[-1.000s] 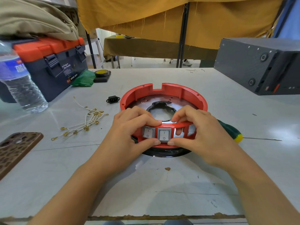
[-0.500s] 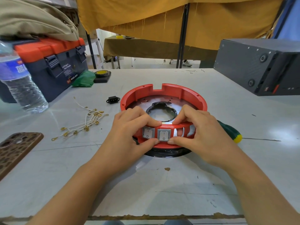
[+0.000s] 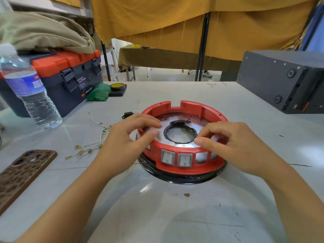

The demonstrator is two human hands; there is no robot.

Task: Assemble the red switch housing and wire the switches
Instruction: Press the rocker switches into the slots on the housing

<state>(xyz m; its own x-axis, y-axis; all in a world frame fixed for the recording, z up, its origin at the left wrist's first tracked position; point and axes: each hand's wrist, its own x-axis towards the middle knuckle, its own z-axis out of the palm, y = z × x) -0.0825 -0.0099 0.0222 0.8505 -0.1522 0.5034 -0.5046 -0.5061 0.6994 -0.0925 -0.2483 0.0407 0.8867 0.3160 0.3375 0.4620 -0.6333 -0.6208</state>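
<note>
Two rocker switches sit side by side in the front wall of the red switch housing, w/ at least two open slots just right of them, so seating looks partly done and no wire is attached yet. Head view only: housing rests on a black ring base mid-surface, switch side turned toward the person, prob. so the slots can be reached and read.

Left hand hovers at the housing's left rim, fingers loosely curled, holding nothing; whether the tips touch the rim I can't tell, motion blur. Right hand is at the right rim, fingers bent inward over the wall, also empty, contact unclear. Hands flank the ring as if to steady or turn it.

White wires w/ brass terminals lie on the surface left of the housing, near the left hand, handy for wiring. A black socket part sits just behind that hand.

Further off: water bottle, toolbox, phone case, grey box far right.
</note>
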